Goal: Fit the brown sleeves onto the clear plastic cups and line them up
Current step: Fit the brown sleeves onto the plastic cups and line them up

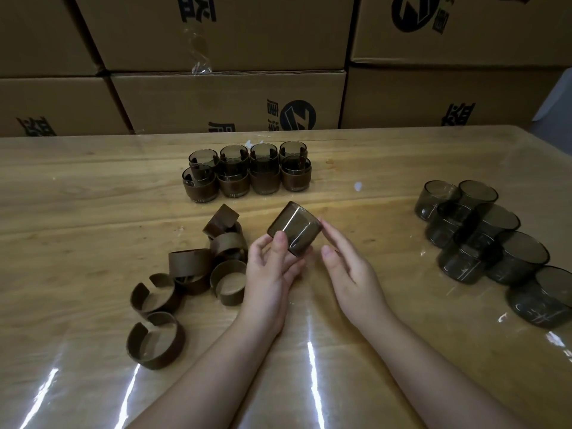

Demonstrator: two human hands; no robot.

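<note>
- Left hand [272,267] pinches 1 bare cup [294,229], tilted above the table [93,187]; right hand [346,267] fingers relaxed, fingertips touching it
- Take a sleeve [227,281] from just left; keep it square when sliding on
- Finished row [247,171] beyond: align there

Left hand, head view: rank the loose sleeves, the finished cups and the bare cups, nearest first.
From the left hand:
1. Loose sleeves, just to its left.
2. Finished cups, behind it, mid-table.
3. Bare cups, far right.

Dim room, white glare streaks on glossy table [93,187], wide-angle bending at edges
</note>
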